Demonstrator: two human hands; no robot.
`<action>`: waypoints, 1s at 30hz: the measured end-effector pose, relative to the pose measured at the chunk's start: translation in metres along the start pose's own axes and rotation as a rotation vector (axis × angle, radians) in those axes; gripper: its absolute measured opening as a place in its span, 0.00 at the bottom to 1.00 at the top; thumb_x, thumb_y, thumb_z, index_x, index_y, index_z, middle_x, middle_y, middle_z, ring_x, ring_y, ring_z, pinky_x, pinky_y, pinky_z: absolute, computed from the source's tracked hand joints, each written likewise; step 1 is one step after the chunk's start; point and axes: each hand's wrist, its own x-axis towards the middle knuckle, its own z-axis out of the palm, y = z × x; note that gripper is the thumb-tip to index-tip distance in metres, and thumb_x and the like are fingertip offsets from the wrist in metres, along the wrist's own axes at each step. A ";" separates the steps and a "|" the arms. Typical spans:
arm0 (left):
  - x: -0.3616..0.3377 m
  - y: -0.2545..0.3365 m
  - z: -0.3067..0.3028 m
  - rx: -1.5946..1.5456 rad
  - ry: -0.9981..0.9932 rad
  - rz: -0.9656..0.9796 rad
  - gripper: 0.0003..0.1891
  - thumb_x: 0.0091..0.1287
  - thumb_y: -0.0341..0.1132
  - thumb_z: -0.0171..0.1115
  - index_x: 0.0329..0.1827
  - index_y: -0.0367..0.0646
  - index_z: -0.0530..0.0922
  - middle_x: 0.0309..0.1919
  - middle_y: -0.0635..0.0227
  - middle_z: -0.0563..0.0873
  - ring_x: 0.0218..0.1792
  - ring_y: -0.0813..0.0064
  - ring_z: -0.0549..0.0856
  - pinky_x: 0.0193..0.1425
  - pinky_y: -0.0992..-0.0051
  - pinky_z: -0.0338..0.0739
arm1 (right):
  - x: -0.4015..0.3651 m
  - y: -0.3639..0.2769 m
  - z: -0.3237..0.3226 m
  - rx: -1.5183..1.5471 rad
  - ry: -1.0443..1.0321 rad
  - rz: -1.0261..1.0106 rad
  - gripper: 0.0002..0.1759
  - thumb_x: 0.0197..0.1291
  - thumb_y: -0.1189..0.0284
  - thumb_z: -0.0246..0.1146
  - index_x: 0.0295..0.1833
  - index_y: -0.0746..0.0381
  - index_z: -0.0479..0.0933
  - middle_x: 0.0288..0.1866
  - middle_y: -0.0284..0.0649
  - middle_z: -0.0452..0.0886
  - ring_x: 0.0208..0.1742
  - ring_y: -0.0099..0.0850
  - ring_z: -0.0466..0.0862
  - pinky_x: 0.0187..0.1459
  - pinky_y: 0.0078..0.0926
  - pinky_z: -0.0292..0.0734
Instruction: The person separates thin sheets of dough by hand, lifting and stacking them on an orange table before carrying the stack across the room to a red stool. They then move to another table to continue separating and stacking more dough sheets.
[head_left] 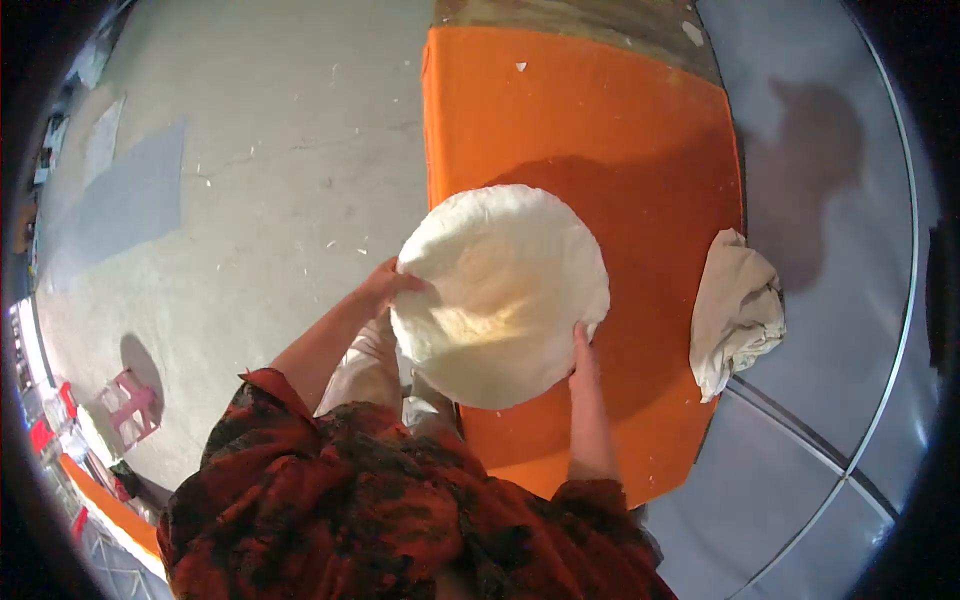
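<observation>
A round white cushion (500,300), soft at its edge and slightly yellowish in the middle, is held up in front of my body. My left hand (393,283) grips its left edge, thumb on the upper face and the other fingers hidden beneath. At the lower right edge, my right hand (583,350) holds it the same way, thumb showing on the near face. Under and beyond the cushion lies an orange cloth-covered surface (580,110), partly in shadow.
A crumpled beige cloth (738,310) lies at the orange surface's right edge, beside grey panels (830,390) with metal seams. Concrete floor (280,130) with small white scraps spreads to the left. A pink stool (130,408) stands at far left.
</observation>
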 end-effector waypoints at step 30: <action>-0.012 0.066 -0.070 0.126 0.051 -0.086 0.29 0.50 0.29 0.70 0.58 0.35 0.73 0.49 0.58 0.82 0.49 0.64 0.82 0.55 0.65 0.77 | -0.070 0.030 0.088 0.210 -0.137 0.039 0.34 0.64 0.58 0.59 0.68 0.67 0.60 0.66 0.43 0.69 0.64 0.36 0.71 0.64 0.36 0.66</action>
